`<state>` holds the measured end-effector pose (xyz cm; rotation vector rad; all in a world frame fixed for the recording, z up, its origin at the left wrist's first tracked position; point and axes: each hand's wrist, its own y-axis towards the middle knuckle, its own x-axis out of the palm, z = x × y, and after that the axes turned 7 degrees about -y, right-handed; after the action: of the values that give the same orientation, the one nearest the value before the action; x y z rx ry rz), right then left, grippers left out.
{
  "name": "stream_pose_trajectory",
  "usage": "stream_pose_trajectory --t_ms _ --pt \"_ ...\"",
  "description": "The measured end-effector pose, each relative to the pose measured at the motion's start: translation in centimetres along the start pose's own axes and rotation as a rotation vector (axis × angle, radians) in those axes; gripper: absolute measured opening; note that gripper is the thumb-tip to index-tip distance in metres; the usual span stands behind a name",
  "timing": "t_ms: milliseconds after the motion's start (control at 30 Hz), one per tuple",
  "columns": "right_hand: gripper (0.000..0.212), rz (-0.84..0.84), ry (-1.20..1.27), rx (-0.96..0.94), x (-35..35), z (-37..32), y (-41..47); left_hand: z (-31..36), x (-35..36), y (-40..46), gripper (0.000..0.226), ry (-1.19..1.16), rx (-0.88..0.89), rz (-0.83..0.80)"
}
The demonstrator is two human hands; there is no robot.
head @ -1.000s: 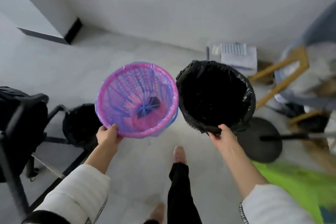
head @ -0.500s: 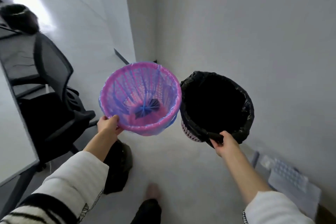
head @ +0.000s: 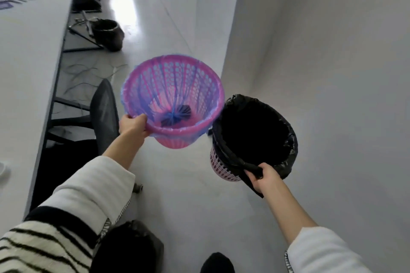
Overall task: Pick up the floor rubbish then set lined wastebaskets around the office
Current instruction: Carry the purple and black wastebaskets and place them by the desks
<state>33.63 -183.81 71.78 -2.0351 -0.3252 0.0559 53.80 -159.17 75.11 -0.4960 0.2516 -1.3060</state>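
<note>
I carry two wastebaskets in the air above the grey floor. My left hand [head: 132, 125] grips the near rim of a pink perforated basket [head: 175, 86] lined with a thin blue bag, tilted so its inside faces me. My right hand [head: 265, 180] holds the near rim of a second pink basket [head: 221, 167] lined with a black bag [head: 255, 133]; it hangs lower and to the right. The two baskets touch at their rims.
A long white desk [head: 28, 51] runs along the left, with a black mesh chair [head: 104, 111] beside it. One black-lined basket [head: 108, 33] stands on the floor ahead, another [head: 128, 248] by my feet. A white wall [head: 310, 40] closes the right side. Cables lie under the desk.
My view has swung left from the corner to look down the aisle beside the desk. Both baskets stay gripped; the black-lined one now hangs lower than the pink one.
</note>
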Motion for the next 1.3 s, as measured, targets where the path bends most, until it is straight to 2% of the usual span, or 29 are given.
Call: stream_pose_trajectory --t_ms 67,167,267,333,367,500,567,767,967,1300 --pt "0.03 -0.029 -0.052 0.025 5.6 -1.9 1.6 2.9 1.7 4.2 0.042 -0.044 0.007 0.047" --pt "0.015 -0.143 -0.117 0.019 14.0 -4.5 3.8 6.2 4.2 10.2 0.045 -0.109 0.013 0.103" --pt "0.025 -0.172 -0.118 0.03 21.8 -7.0 6.7 9.1 6.8 16.3 0.046 -0.158 0.037 0.153" --pt "0.009 -0.208 -0.185 0.02 27.6 -8.9 8.4 11.2 8.7 20.4 0.047 -0.199 0.053 0.196" --pt "0.007 -0.204 -0.136 0.065 29.9 -9.9 8.7 11.9 9.4 21.9 0.047 -0.225 0.057 0.214" --pt "0.035 -0.202 -0.277 0.074 41.0 -13.3 12.1 15.3 11.7 28.9 0.045 -0.289 0.065 0.31" --pt "0.043 -0.253 -0.351 0.086 47.2 -15.0 13.6 17.2 12.7 33.3 0.046 -0.321 0.046 0.352" --pt "0.027 -0.241 -0.405 0.049 62.9 -18.8 18.3 22.3 16.4 47.2 0.051 -0.376 0.03 0.41" --pt "0.046 -0.216 -0.434 0.05 82.1 -21.0 24.9 28.9 20.5 64.9 0.049 -0.372 -0.004 0.423" --pt "0.046 -0.188 -0.382 -0.003 109.1 -27.1 31.7 39.5 27.5 88.6 0.049 -0.364 -0.059 0.462"
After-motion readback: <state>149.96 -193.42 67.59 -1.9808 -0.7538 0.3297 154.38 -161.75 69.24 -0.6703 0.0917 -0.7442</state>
